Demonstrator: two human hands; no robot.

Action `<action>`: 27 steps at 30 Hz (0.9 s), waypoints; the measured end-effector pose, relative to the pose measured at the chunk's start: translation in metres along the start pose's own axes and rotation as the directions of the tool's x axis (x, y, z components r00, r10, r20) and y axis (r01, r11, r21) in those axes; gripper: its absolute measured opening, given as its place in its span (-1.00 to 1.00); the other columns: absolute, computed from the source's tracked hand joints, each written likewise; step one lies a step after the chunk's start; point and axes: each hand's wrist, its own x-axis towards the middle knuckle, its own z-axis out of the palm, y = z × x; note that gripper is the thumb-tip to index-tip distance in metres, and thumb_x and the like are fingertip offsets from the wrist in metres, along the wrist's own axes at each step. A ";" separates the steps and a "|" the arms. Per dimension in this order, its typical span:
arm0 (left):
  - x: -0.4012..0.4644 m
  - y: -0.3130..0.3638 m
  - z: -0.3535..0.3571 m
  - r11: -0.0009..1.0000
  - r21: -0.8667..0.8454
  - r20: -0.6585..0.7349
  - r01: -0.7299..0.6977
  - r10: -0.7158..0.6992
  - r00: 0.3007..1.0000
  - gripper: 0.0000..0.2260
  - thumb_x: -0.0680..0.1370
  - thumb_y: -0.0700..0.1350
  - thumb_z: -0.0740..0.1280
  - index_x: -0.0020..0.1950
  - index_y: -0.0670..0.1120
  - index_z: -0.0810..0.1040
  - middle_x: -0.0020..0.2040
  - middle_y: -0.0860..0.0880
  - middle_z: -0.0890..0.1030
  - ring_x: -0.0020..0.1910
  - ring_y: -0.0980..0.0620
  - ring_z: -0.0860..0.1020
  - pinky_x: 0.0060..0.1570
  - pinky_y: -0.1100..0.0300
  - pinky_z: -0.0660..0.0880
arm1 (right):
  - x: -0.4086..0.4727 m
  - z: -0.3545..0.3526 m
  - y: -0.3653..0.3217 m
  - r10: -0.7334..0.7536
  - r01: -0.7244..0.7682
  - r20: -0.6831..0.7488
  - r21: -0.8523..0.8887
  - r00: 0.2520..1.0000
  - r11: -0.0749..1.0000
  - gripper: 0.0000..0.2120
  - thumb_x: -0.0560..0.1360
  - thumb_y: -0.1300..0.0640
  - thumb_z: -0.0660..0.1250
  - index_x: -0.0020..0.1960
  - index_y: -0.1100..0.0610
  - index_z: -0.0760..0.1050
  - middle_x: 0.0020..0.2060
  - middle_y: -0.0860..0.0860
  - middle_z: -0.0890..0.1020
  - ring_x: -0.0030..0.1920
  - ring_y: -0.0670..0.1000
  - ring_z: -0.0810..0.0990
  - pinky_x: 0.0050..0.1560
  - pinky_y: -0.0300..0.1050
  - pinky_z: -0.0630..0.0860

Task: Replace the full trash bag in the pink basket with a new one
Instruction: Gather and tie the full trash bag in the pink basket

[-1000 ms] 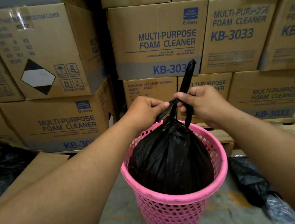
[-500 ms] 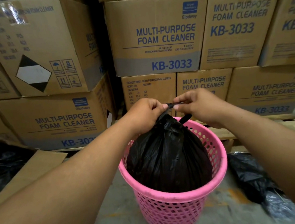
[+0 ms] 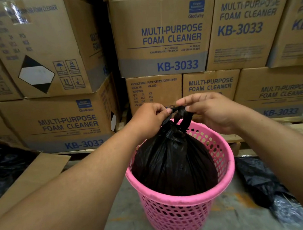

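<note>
A pink perforated basket (image 3: 186,215) stands on the concrete floor in the centre of the head view. A full black trash bag (image 3: 174,165) bulges out of it, its top gathered into a neck with a small loop. My left hand (image 3: 148,119) pinches one black strip at the bag's top. My right hand (image 3: 209,109) pinches the other strip just to the right of it. The two sets of fingertips nearly touch above the basket's far rim.
Stacked cardboard boxes (image 3: 163,35) of foam cleaner form a wall right behind the basket, on a wooden pallet (image 3: 289,128). A flattened cardboard sheet (image 3: 32,177) with black plastic lies at the left. Another black bag (image 3: 264,183) lies on the floor at the right.
The long strip that stood up above my hands one second ago has been pulled down into a tight loop at the bag's neck. My hands stay close together.
</note>
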 end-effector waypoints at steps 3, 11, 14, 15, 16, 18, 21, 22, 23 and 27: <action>0.000 0.001 -0.002 1.000 -0.010 0.009 -0.006 0.006 1.000 -0.76 0.62 0.01 0.31 -0.08 -0.10 0.67 -0.09 -0.15 0.69 -0.06 -0.15 0.62 0.01 -0.04 0.54 | -0.005 0.000 0.002 -0.016 0.007 0.087 0.105 0.996 0.994 -0.63 0.46 0.55 0.13 0.04 0.25 0.59 -0.15 0.17 0.69 -0.12 0.06 0.68 0.00 -0.17 0.59; 0.000 0.004 -0.008 0.999 -0.009 0.002 -0.041 0.041 0.999 -0.85 0.59 -0.01 0.37 -0.06 -0.05 0.68 -0.11 -0.15 0.68 -0.21 -0.08 0.58 -0.16 0.06 0.52 | -0.001 0.003 -0.002 -0.251 0.137 -0.165 -0.506 0.954 0.851 -0.89 0.48 0.24 0.43 -0.16 0.06 0.62 -0.26 0.00 0.70 -0.20 -0.07 0.65 -0.11 -0.19 0.57; 0.006 0.019 -0.025 0.977 0.130 -0.112 -0.172 0.186 0.976 -0.85 0.58 -0.04 0.39 -0.02 -0.10 0.69 -0.13 -0.08 0.69 -0.11 -0.04 0.62 -0.14 0.19 0.52 | 0.006 0.003 -0.011 -0.377 0.180 -0.198 -0.625 0.905 0.760 -0.86 0.48 0.16 0.44 -0.21 -0.04 0.58 -0.11 0.00 0.68 -0.04 0.01 0.64 0.08 -0.04 0.56; 0.008 0.022 -0.032 0.962 0.180 -0.135 -0.204 0.230 0.964 -0.85 0.58 -0.05 0.39 -0.02 -0.10 0.69 -0.14 -0.05 0.68 -0.12 0.00 0.61 -0.14 0.23 0.51 | 0.007 0.001 -0.012 -0.416 0.198 -0.200 -0.649 0.887 0.735 -0.87 0.48 0.14 0.43 -0.21 -0.04 0.58 -0.09 -0.02 0.66 -0.04 0.00 0.62 0.07 -0.05 0.54; 0.010 0.021 -0.039 0.951 0.225 -0.150 -0.212 0.248 0.957 -0.85 0.58 -0.05 0.38 -0.02 -0.10 0.69 -0.14 -0.03 0.67 -0.13 0.02 0.60 -0.14 0.23 0.50 | 0.004 -0.001 -0.013 -0.443 0.203 -0.201 -0.677 0.874 0.707 -0.89 0.50 0.14 0.42 -0.18 -0.02 0.58 -0.09 -0.03 0.64 -0.06 -0.02 0.60 0.02 -0.11 0.52; 0.011 0.001 -0.051 0.934 0.327 -0.157 -0.146 0.206 0.966 -0.83 0.60 -0.04 0.35 -0.04 -0.11 0.67 -0.15 -0.04 0.64 -0.14 -0.01 0.58 -0.15 0.13 0.49 | -0.004 -0.013 -0.001 -0.424 0.147 -0.214 -0.725 0.880 0.673 -0.94 0.51 0.15 0.40 -0.15 0.05 0.59 -0.14 -0.03 0.61 -0.13 -0.05 0.55 -0.14 -0.26 0.44; -0.003 -0.056 -0.050 0.886 0.463 -0.102 0.035 0.014 0.995 -0.82 0.59 -0.03 0.37 -0.08 -0.12 0.66 -0.23 -0.04 0.59 -0.19 -0.03 0.53 -0.23 0.15 0.35 | -0.020 -0.038 0.045 -0.257 0.009 -0.171 -0.818 0.951 0.575 -0.89 0.47 0.10 0.44 -0.22 -0.03 0.57 -0.17 -0.03 0.61 -0.11 0.03 0.56 -0.10 -0.17 0.48; -0.011 -0.073 -0.045 0.870 0.488 -0.069 0.069 -0.041 0.997 -0.81 0.58 -0.02 0.38 -0.10 -0.12 0.66 -0.27 -0.02 0.57 -0.21 -0.03 0.52 -0.25 0.16 0.31 | -0.025 -0.043 0.061 -0.192 -0.011 -0.126 -0.860 0.973 0.509 -0.86 0.44 0.05 0.46 -0.26 -0.09 0.56 -0.17 -0.05 0.61 -0.09 0.04 0.56 -0.03 -0.07 0.50; -0.017 -0.084 -0.038 0.863 0.497 -0.039 0.087 -0.078 0.996 -0.81 0.57 -0.01 0.38 -0.13 -0.11 0.66 -0.28 0.00 0.55 -0.21 -0.04 0.53 -0.27 0.16 0.29 | -0.028 -0.045 0.074 -0.132 -0.012 -0.082 -0.887 0.988 0.462 -0.86 0.41 0.01 0.48 -0.28 -0.12 0.56 -0.17 -0.07 0.62 -0.06 0.04 0.56 0.02 0.01 0.51; -0.020 -0.086 -0.026 0.898 0.430 -0.019 0.089 -0.090 0.996 -0.83 0.58 -0.01 0.38 -0.16 -0.06 0.64 -0.26 -0.02 0.59 -0.25 -0.02 0.55 -0.37 0.20 0.30 | -0.029 -0.042 0.081 -0.058 -0.033 -0.063 -0.910 0.996 0.413 -0.91 0.43 0.02 0.47 -0.22 -0.11 0.60 -0.17 -0.07 0.68 -0.08 0.01 0.59 0.01 -0.01 0.53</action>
